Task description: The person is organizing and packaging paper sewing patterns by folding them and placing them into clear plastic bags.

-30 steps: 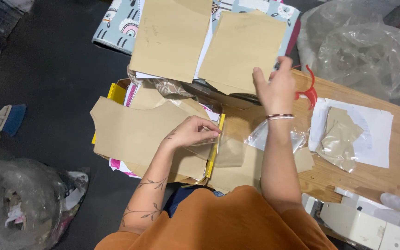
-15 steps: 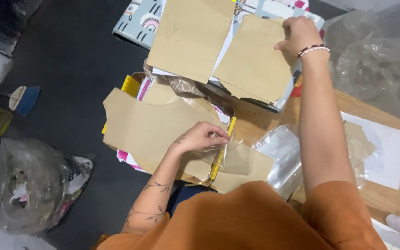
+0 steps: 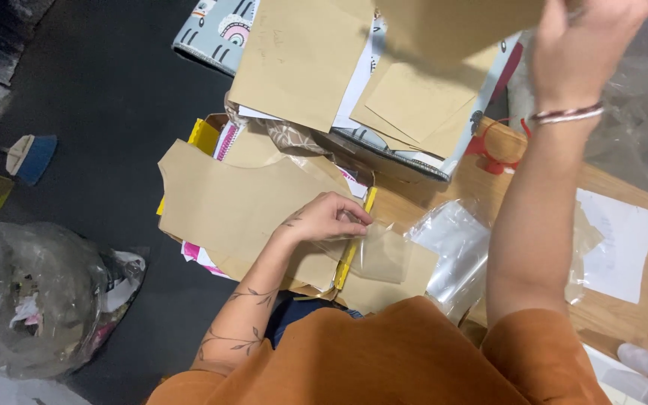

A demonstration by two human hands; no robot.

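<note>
Wooden worktop (image 3: 639,315), pale grain, cluttered with flat paper and film. Left hand (image 3: 327,217) lies fingers curled together, tips pinching the edge of a clear plastic sleeve (image 3: 384,251) beside a yellow strip (image 3: 352,247); the sleeve is glossy, slightly wrinkled, with a tan piece showing through it. Under the forearm sits a large brown paper pattern piece (image 3: 234,206), matte, smooth, cut with curved notches, resting on a stack with pink and yellow edges at the worktop's left end. Right hand (image 3: 583,45) is raised at top of frame, closed on the edge of a brown paper sheet (image 3: 459,26), held above more tan sheets (image 3: 301,60) that lie on printed fabric (image 3: 211,30). Beaded bracelet (image 3: 568,114) on the right wrist. Crumpled clear bag (image 3: 455,251) near centre; white paper (image 3: 616,240) to the right. Red scissors handle (image 3: 489,150) just behind the arm.
</note>
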